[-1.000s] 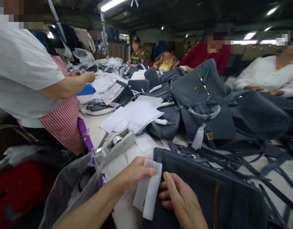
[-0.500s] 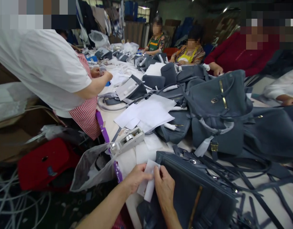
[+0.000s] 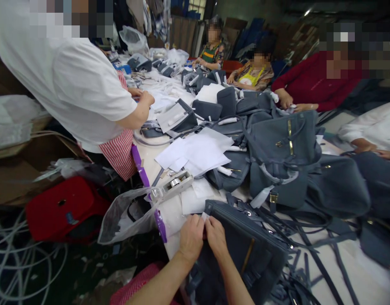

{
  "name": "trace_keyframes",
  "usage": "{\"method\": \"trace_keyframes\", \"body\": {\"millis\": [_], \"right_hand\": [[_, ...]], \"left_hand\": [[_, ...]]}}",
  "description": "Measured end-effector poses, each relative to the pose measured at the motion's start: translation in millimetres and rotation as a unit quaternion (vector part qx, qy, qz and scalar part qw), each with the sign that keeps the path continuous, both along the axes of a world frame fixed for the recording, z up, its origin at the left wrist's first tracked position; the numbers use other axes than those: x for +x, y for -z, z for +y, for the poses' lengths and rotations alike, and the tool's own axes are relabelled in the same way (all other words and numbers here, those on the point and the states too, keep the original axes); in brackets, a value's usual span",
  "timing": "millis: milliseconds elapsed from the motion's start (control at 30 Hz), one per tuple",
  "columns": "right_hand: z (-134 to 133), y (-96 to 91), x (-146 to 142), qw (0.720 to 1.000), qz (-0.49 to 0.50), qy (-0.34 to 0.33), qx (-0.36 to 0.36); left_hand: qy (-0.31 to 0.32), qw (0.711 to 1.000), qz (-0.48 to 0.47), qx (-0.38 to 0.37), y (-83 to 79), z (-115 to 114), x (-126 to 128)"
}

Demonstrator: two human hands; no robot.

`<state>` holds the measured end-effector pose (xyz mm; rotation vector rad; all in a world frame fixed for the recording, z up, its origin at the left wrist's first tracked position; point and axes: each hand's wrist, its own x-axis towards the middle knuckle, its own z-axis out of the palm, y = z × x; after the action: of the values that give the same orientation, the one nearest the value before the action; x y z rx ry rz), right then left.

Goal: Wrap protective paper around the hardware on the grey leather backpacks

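Observation:
My left hand (image 3: 191, 237) and my right hand (image 3: 215, 236) are close together, fingers closed on a small piece of white paper (image 3: 205, 216). Only its top edge shows between the fingertips; my hands cover the rest. Beneath and to the right of them lies a blue-grey bag (image 3: 236, 224) with a gold zip strip on its side. Just beyond my fingers, flat white sheets (image 3: 193, 201) rest on the table (image 3: 171, 248).
A metal tape dispenser (image 3: 175, 183) sits at the table edge, with a clear plastic bag (image 3: 123, 218) hanging beside it. Blue-grey straps (image 3: 315, 250) lie at right. Finished-looking handbags (image 3: 280, 140) are piled beyond. A co-worker in a white shirt (image 3: 89, 80) stands at left; others sit across.
My left hand has turned over the paper, knuckles up, and both hands have closed in around it. Less of the paper shows now. My view has shifted slightly.

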<state>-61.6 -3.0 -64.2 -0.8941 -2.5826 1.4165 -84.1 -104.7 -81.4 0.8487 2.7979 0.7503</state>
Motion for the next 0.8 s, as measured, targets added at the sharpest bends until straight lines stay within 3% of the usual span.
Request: {"method": "trace_keyframes", "body": {"millis": [200, 267, 333, 367, 433, 500, 567, 700, 800], "right_hand": [[-3, -7.9, -1, 1.0, 0.019, -0.018, -0.012], [-4, -8.4, 0, 1.0, 0.024, 0.004, -0.002], [-5, -9.5, 2, 0.999, 0.024, 0.023, 0.006], [-4, -10.4, 3, 0.999, 0.023, 0.031, 0.01], [-3, -12.5, 4, 0.998, 0.018, 0.049, 0.027], [2, -14.3, 1, 0.997, 0.009, 0.065, 0.05], [8, -16.4, -2, 0.995, -0.006, 0.071, 0.07], [15, -26.6, -4, 0.993, -0.043, 0.066, 0.089], [18, -41.3, 10, 0.993, -0.052, 0.059, 0.092]], "left_hand": [[0.039, 0.999, 0.023, -0.02, -7.6, 2, -5], [0.045, 0.999, -0.009, 0.019, -16.8, -2, -6], [0.035, 0.988, -0.1, 0.109, -26.2, -10, -11], [0.027, 0.971, -0.173, 0.163, -29.8, -14, -16], [-0.038, 0.903, -0.355, 0.239, -32.9, -17, -28], [-0.093, 0.849, -0.459, 0.245, -31.0, -13, -41], [-0.077, 0.834, -0.502, 0.218, -28.0, -2, -46], [-0.063, 0.835, -0.511, 0.195, -27.9, 17, -40], [-0.061, 0.881, -0.435, 0.173, -24.9, 24, -36]]}}
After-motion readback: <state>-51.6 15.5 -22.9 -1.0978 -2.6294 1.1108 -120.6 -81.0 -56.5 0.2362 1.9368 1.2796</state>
